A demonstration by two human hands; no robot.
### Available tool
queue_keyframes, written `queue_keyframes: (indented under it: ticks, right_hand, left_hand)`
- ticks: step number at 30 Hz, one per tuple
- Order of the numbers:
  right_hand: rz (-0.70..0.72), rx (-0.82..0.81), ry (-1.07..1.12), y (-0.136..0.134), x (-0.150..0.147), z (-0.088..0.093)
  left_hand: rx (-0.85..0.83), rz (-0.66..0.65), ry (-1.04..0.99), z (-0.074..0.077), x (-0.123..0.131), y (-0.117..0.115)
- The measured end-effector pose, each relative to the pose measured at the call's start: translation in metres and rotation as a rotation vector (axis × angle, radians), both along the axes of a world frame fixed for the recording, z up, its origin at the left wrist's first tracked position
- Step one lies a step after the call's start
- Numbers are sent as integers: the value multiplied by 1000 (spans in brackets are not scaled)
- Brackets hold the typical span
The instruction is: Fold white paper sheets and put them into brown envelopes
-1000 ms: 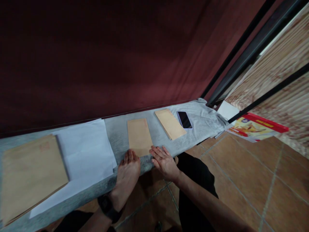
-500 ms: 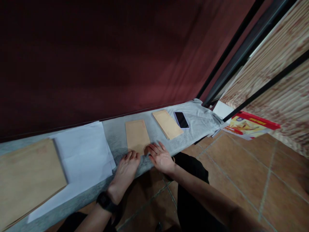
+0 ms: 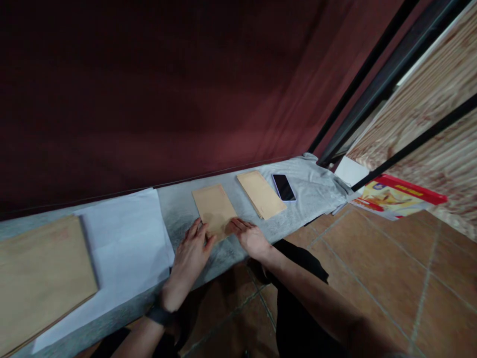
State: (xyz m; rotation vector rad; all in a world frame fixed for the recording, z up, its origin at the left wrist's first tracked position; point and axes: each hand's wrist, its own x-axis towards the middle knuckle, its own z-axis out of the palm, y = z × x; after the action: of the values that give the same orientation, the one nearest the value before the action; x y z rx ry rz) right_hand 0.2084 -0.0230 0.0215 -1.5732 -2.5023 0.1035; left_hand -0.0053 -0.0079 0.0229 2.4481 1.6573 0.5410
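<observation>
A small brown paper envelope [image 3: 214,206] lies at a slant on the grey cloth in front of me. My left hand [image 3: 194,248] is open at its lower left side, thumb apart from the fingers, fingertips touching the edge. On the opposite side, my right hand [image 3: 253,238] has its fingers pressed together on the envelope's lower right edge; its thumb is hidden. To the right lies a stack of similar small envelopes [image 3: 261,194]. Beyond that stack rests a dark-screened phone [image 3: 283,188] with a pale purple edge.
White paper sheets [image 3: 126,238] lie left on the cloth-covered bench [image 3: 316,186], partly under large brown envelopes [image 3: 40,278]. A dark red wall [image 3: 167,99] rises behind. Black metal bars [image 3: 361,74] and a red-and-yellow printed box [image 3: 398,194] are at the right, above the tiled floor [image 3: 372,258].
The small envelope has turned slightly, its near end swinging right. My left hand has shifted up along its left side with the thumb spread; my right fingers have drawn together at its right edge.
</observation>
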Motion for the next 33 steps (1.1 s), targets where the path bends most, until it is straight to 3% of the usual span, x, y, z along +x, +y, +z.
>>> queue_keyframes:
  ticks: [5, 10, 12, 15, 20, 33]
  right_hand:
    - [-16, -57, 271, -2, 19, 11]
    - [-400, -213, 315, -3, 85, 32]
    - [-486, -261, 292, -5, 112, 28]
    - [-495, -260, 311, -7, 134, 14]
    - [-454, -142, 438, -3, 137, -3]
    - [-450, -84, 508, 4, 136, -5]
  left_hand:
    - [2, -84, 51, -10, 0, 1]
    - [-36, -167, 121, -5, 6, -6]
    - [-43, -172, 125, -3, 6, -6]
    - [-49, -184, 122, -3, 5, -5]
    - [-57, -192, 103, -1, 6, -5]
    - [-56, -205, 54, -1, 7, -4]
